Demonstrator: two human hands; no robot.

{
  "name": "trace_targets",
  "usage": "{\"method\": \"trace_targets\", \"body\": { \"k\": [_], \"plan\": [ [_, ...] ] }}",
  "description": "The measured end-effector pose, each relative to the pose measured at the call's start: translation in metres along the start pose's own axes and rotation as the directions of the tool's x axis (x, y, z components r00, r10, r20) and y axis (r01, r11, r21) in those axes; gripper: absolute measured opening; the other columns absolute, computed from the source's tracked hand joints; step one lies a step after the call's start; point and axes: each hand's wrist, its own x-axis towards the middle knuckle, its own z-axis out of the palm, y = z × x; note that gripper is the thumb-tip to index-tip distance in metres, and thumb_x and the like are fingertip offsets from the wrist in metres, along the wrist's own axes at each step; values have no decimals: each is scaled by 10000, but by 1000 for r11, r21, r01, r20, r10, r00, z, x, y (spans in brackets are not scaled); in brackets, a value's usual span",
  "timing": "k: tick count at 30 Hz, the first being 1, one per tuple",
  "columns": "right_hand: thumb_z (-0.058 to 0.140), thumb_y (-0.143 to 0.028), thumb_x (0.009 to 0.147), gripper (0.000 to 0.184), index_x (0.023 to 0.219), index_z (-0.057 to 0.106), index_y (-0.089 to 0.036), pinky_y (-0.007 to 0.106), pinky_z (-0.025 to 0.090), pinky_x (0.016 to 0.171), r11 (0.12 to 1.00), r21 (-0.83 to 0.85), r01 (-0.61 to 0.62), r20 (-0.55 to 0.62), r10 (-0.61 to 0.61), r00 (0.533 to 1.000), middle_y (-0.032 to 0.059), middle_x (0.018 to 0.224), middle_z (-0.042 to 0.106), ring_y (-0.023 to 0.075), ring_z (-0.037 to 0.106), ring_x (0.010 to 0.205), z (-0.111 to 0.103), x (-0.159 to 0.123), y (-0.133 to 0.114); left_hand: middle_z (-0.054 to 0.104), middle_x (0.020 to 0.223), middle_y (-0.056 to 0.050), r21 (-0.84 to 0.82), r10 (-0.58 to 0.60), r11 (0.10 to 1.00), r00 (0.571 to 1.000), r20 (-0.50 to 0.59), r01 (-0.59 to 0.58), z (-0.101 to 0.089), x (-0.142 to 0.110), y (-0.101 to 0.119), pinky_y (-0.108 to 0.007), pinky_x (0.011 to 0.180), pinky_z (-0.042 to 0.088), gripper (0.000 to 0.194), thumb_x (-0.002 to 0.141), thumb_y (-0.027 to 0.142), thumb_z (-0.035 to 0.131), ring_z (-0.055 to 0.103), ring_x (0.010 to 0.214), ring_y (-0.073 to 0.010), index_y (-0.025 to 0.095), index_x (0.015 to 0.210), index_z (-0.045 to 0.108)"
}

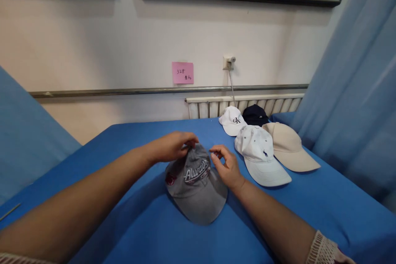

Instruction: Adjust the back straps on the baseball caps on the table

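A grey baseball cap (198,189) with white "Always" lettering sits on the blue-covered table, its brim toward me. My left hand (177,145) reaches in from the left, its fingers closed on the top of the crown, which is pulled into a peak. Just right of the crown is my right hand (227,166), fingers curved and thumb a little apart from them. I see nothing held in it, and its fingertips appear just clear of the crown.
To the right lie a white cap with a dark logo (258,152), a beige cap (286,144), a white lettered cap (230,121) and a dark navy cap (255,114). A radiator (213,109) and wall stand behind the table (139,222). Blue curtains (349,70) hang at both sides.
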Motion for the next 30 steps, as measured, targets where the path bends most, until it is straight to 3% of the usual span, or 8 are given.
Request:
{"method": "trace_targets", "body": {
  "k": [5, 8, 12, 14, 19, 23, 26, 30],
  "plan": [
    [601, -264, 833, 295, 1123, 632, -215, 325, 503, 764, 980, -180, -91, 131, 115, 985, 61, 1025, 659, 181, 622, 806, 12, -3, 19, 700, 1050, -59, 61, 19, 998, 996, -82, -14, 42, 1, -19, -318, 859, 507, 362, 782, 123, 500, 656, 962, -199, 214, 1107, 632],
    [673, -274, 782, 315, 1092, 659, -215, 322, 499, 715, 950, -242, -197, 142, 235, 962, 50, 975, 679, 177, 621, 731, 19, -4, 31, 677, 1067, -82, -31, -18, 999, 982, -190, 12, 41, -6, -22, -338, 870, 526, 355, 800, 150, 514, 663, 955, -196, 185, 1142, 604],
    [652, -229, 775, 59, 829, 674, -215, 260, 447, 589, 932, -197, -304, 182, 339, 923, -7, 727, 678, 151, 594, 614, 27, -5, 41, 671, 1085, -81, -155, -83, 987, 950, -302, 37, 39, -15, -25, -353, 878, 550, 374, 801, 179, 545, 676, 949, -187, 190, 1173, 588],
    [625, -194, 761, 41, 725, 635, -211, 233, 400, 533, 928, -187, -321, 197, 355, 914, -29, 631, 642, 134, 561, 560, 27, -5, 38, 673, 1089, -83, -206, -133, 977, 928, -348, 62, 44, -18, -28, -366, 884, 559, 366, 802, 207, 560, 681, 952, -189, 187, 1166, 590],
    [592, -222, 763, 125, 648, 544, -210, 216, 331, 482, 959, -113, -260, 197, 278, 940, -65, 532, 531, 106, 478, 484, 10, -1, 10, 666, 1114, -83, -339, -223, 938, 866, -447, 67, 58, -24, -30, -415, 923, 558, 362, 827, 280, 573, 682, 977, -195, 201, 1180, 571],
    [537, -297, 854, 270, 600, 503, -214, 237, 311, 494, 974, -175, -147, 232, 186, 955, -55, 504, 471, 114, 443, 477, -6, 3, -5, 669, 1086, -77, -317, -184, 947, 886, -427, 44, 59, -26, -23, -382, 920, 551, 364, 833, 242, 564, 677, 966, -184, 197, 1194, 583],
    [591, -357, 849, 176, 755, 595, -209, 254, 374, 565, 967, -240, -88, 152, 127, 980, -17, 649, 571, 143, 522, 586, -7, 3, -8, 676, 1058, -57, -250, -131, 968, 908, -398, 30, 58, -28, -15, -363, 904, 544, 383, 827, 187, 545, 670, 957, -176, 211, 1207, 584],
    [666, -355, 806, 251, 1012, 631, -216, 278, 430, 673, 979, -204, 21, 254, 32, 967, 33, 883, 631, 179, 580, 763, 7, -2, -7, 667, 1074, -60, -202, -68, 979, 919, -389, -13, 59, -27, -1, -332, 903, 531, 413, 830, 133, 515, 657, 979, -163, 204, 1234, 558]
  ]
}}
